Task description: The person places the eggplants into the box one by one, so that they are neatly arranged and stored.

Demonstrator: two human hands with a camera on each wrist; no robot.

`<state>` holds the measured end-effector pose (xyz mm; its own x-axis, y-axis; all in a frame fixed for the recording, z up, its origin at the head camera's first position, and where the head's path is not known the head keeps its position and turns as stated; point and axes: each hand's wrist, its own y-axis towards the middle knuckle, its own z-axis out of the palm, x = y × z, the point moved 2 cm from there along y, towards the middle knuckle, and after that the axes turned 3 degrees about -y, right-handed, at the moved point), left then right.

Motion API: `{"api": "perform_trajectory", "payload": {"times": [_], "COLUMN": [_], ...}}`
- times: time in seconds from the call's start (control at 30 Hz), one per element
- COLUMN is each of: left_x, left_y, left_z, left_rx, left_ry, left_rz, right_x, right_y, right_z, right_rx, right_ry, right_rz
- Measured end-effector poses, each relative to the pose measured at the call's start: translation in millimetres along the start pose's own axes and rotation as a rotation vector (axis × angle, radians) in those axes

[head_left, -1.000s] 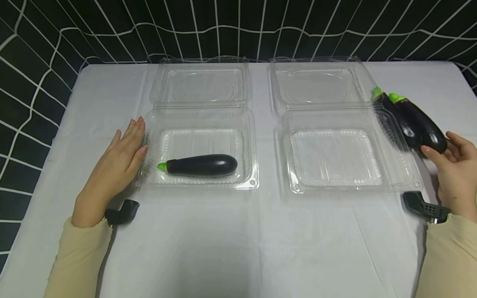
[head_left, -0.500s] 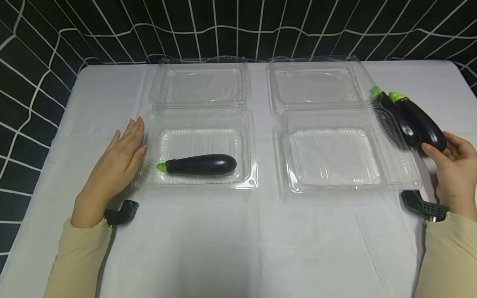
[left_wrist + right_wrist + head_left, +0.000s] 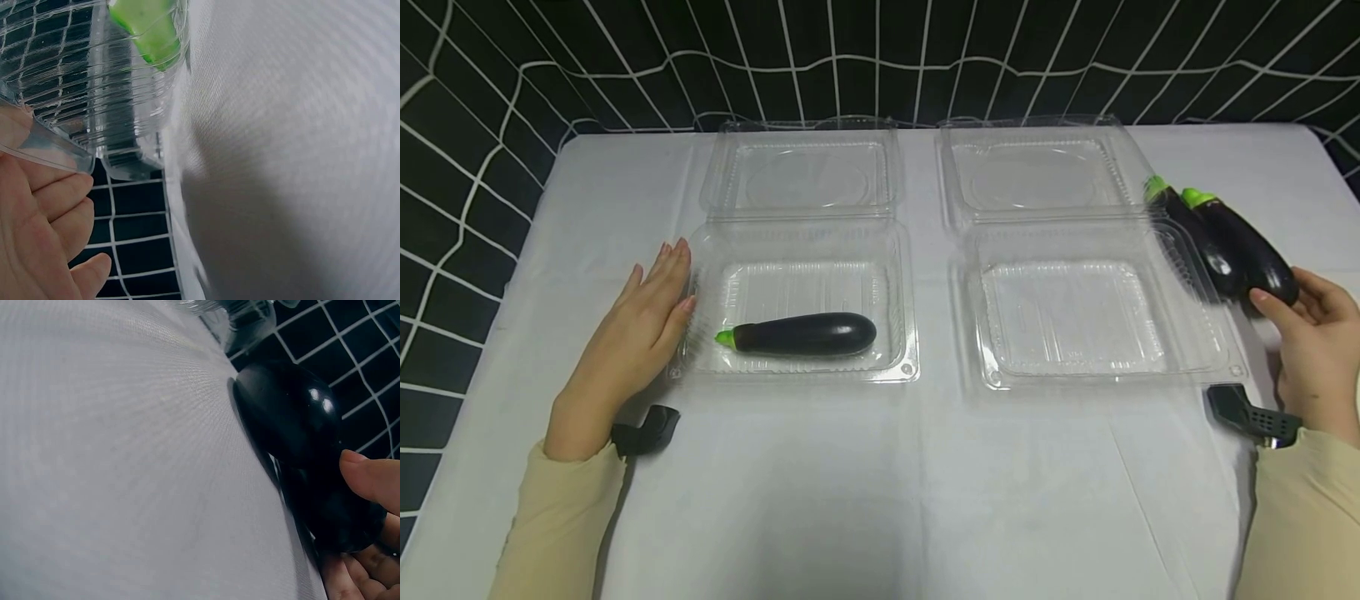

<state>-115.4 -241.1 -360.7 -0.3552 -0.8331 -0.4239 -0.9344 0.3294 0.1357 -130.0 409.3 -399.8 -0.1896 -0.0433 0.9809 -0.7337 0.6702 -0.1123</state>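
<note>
My left hand (image 3: 632, 333) lies with its fingers straight along the left side of a lidded clear plastic container (image 3: 898, 362), touching its rim. An eggplant (image 3: 805, 335) with a green stem end lies in that container, its stem to the left. At the far right, my right hand (image 3: 1318, 350) grips the rounded end of another eggplant (image 3: 1255, 250), thumb on one side and fingers on the other. A third eggplant (image 3: 1213, 258) lies right alongside it; in the right wrist view its round dark end (image 3: 287, 412) shows beyond the held eggplant (image 3: 331, 509).
A second clear container (image 3: 1075, 371), lid (image 3: 1037, 179) folded back, holds nothing and stands right of the first. Its right wall overlaps the third eggplant. The first container's lid (image 3: 808, 175) also lies back. White cloth (image 3: 850, 492) covers the table; a dark, white-lined backdrop (image 3: 910, 58) stands behind.
</note>
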Motion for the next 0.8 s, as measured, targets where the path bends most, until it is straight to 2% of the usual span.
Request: {"api": "perform_trajectory", "payload": {"times": [0.13, 0.37, 0.67, 0.8], "left_x": [0.0, 0.2, 0.3, 0.1], "left_y": [0.2, -0.1, 0.1, 0.2], "left_z": [0.0, -0.3, -0.2, -0.2], "left_rx": [-0.002, -0.004, -0.008, -0.008], "left_ry": [0.005, 0.001, 0.002, 0.001], "left_rz": [0.002, -0.001, 0.001, 0.001], "right_x": [1.0, -0.1, -3.1, -3.1], "right_y": [-0.2, 3.5, 5.8, 6.1], "right_z": [0.2, -0.3, -1.1, -1.8], "right_rx": [-0.007, 0.011, -0.004, -0.007], "right_ry": [-0.014, 0.098, 0.074, 0.098], "right_rz": [0.024, 0.024, 0.075, 0.081]}}
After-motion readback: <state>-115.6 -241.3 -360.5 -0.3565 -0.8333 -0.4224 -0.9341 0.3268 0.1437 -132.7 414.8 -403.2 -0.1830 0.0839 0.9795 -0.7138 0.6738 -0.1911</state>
